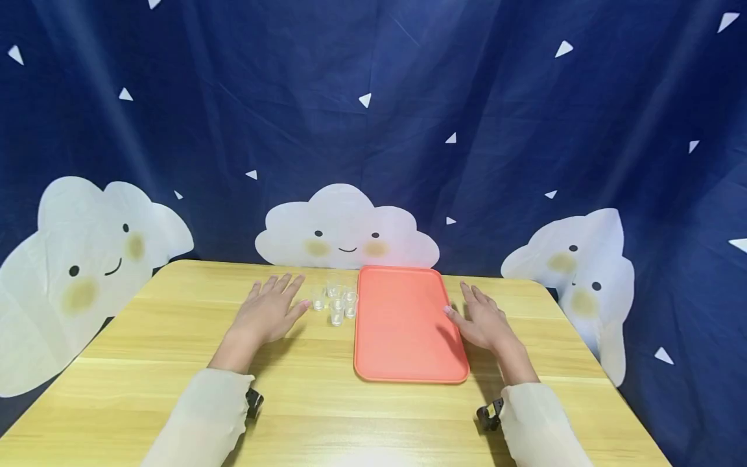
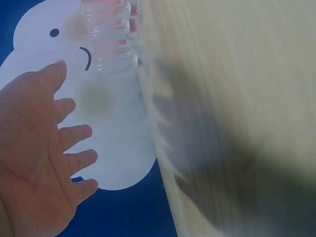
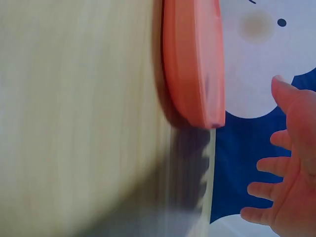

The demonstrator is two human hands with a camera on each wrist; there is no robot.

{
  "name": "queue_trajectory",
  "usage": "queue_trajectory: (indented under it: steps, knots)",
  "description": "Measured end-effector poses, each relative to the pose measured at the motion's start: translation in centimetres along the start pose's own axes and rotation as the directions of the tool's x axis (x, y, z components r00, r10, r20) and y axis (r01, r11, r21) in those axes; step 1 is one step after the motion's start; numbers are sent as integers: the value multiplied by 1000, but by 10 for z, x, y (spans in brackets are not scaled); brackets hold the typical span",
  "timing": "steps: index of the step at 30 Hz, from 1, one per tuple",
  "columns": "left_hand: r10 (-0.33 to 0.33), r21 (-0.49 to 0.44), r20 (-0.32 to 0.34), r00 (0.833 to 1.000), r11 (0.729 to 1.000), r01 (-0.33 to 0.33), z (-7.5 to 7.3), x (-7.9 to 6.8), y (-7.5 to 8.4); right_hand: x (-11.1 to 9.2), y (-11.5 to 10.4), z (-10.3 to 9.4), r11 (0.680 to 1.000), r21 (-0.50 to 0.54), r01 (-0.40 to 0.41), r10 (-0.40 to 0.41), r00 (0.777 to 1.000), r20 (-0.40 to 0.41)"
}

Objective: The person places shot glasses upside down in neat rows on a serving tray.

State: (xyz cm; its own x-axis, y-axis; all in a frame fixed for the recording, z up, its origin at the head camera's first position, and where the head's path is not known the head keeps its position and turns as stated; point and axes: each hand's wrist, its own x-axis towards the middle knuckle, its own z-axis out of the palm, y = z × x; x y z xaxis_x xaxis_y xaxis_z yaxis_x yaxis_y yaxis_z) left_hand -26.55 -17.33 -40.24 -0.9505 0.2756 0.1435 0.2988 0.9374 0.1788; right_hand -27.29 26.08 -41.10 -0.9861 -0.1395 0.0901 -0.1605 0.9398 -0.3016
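Several small clear glasses [image 1: 336, 312] stand grouped on the table, just left of a flat red tray [image 1: 408, 324]. My left hand [image 1: 267, 314] hovers over the table to the left of the glasses, fingers spread and holding nothing. In the left wrist view, the glasses [image 2: 116, 59] are beyond the thumb, apart from it. My right hand [image 1: 483, 321] is by the tray's right edge with straight fingers and nothing in it. The right wrist view shows a gap between that hand [image 3: 296, 163] and the tray [image 3: 185, 64].
The light wooden table [image 1: 303, 415] carries the tray and glasses. A dark blue curtain [image 1: 373, 149] with white clouds and triangles hangs behind its back edge. A black wrist device [image 1: 254, 402] sits at the left cuff, another [image 1: 490, 415] at the right.
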Motion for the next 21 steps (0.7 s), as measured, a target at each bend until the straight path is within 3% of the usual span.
queue_trajectory:
  steps: [9,21]
  knots:
    - [84,-73,4,996,994,-84,3,19,-1,5,-5,7,986,165,0,-7,999,42]
    - [133,-250,45,990,961,-118,17,44,-9,3,0,16,960,279,-27,11,998,58]
